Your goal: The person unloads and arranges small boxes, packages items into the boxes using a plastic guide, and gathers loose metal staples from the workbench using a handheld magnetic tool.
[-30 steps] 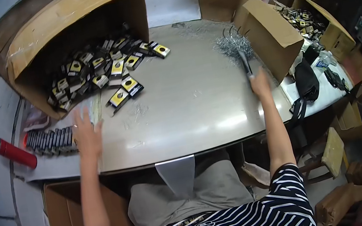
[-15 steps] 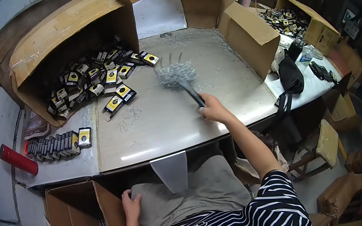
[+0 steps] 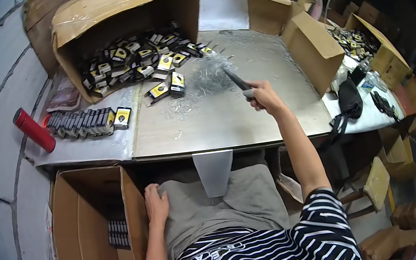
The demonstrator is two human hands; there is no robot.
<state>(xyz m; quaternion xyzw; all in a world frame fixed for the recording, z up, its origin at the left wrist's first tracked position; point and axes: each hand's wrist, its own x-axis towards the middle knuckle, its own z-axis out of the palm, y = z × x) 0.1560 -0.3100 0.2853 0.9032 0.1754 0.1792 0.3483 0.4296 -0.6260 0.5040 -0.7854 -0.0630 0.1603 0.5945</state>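
Observation:
My right hand (image 3: 264,97) grips the dark handle of a small hand rake (image 3: 235,78) over the middle of the table. Its head is buried in a clump of thin, shiny metal pieces (image 3: 208,79), too small to name exactly; a few tines poke out at the far side. My left hand (image 3: 156,203) lies on my thigh with the fingers apart, holding nothing. Left of the clump, small black-and-yellow boxes (image 3: 176,83) spill from a large carton (image 3: 124,0) lying on its side.
A row of similar boxes (image 3: 81,123) and a red flask (image 3: 34,130) stand at the left. Below them is an open carton (image 3: 83,177). Cardboard walls (image 3: 311,50) edge the table's right side; a black bag (image 3: 348,99) lies beyond. A grey-white chute (image 3: 215,173) hangs at the front edge.
The view has swung, shifting the scene right. The rake's angle has changed slightly, with its head still in the metal pieces. My left hand stays on my thigh.

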